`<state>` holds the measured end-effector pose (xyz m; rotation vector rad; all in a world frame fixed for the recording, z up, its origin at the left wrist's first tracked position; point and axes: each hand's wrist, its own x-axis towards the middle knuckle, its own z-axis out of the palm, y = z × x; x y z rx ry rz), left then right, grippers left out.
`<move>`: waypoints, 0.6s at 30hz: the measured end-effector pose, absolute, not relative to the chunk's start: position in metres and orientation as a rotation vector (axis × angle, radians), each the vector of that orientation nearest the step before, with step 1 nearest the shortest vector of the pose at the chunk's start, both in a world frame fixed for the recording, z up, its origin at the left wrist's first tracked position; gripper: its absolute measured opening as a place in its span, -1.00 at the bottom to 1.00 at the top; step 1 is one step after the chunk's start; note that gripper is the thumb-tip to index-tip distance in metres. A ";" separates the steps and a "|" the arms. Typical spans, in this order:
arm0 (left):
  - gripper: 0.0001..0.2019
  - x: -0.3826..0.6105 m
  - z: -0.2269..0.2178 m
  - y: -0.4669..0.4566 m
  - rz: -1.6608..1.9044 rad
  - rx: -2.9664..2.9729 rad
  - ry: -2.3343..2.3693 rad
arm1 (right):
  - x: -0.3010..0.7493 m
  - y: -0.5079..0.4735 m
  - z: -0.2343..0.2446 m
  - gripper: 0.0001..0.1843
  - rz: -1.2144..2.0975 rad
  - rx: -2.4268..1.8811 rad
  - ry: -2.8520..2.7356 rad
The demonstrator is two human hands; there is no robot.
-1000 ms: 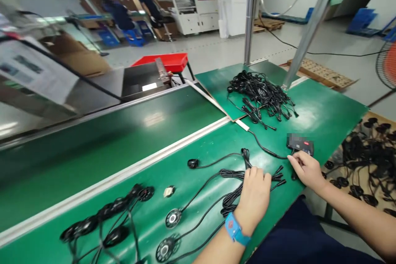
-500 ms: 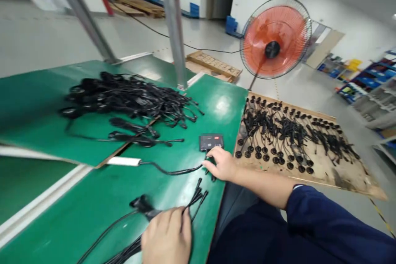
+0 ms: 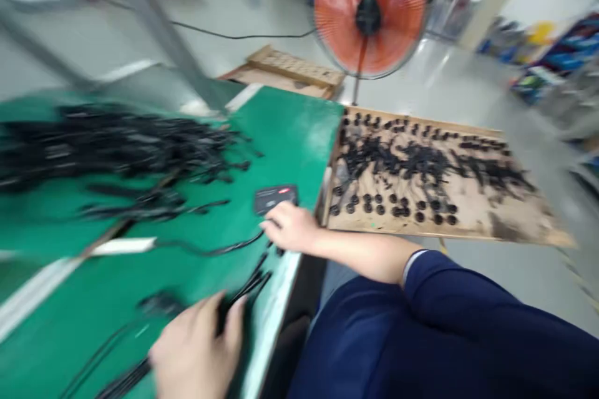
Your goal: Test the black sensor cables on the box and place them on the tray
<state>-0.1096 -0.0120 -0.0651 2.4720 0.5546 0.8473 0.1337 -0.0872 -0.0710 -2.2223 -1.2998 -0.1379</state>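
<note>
Clearly, black cables (image 3: 250,285) run under the left hand (image 3: 196,349), showing either side.

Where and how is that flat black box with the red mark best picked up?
Probably by its left and right ends, from above: the black box lies flat on the green table, and the right hand hides part of its near edge.

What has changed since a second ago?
The view has swung right, showing more of the orange fan and the cable-covered board; the red tray is out of sight. Nothing is visibly taken up or let go. The left hand remains over the black cables, the right hand at the black box; the cable pile stays put.
</note>
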 end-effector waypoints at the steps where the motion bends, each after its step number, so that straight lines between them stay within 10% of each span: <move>1: -0.76 -0.111 -0.049 -0.029 0.869 2.605 0.584 | 0.135 -0.095 -0.067 -0.85 -0.136 -2.174 -1.305; 11: -0.42 -0.274 -0.050 -0.150 0.195 2.939 1.777 | 0.167 -0.096 -0.091 -0.74 -0.028 -1.694 -1.291; 18: -0.33 -0.297 -0.062 -0.114 0.047 3.073 1.727 | 0.165 -0.110 -0.098 -0.73 0.018 -1.633 -1.232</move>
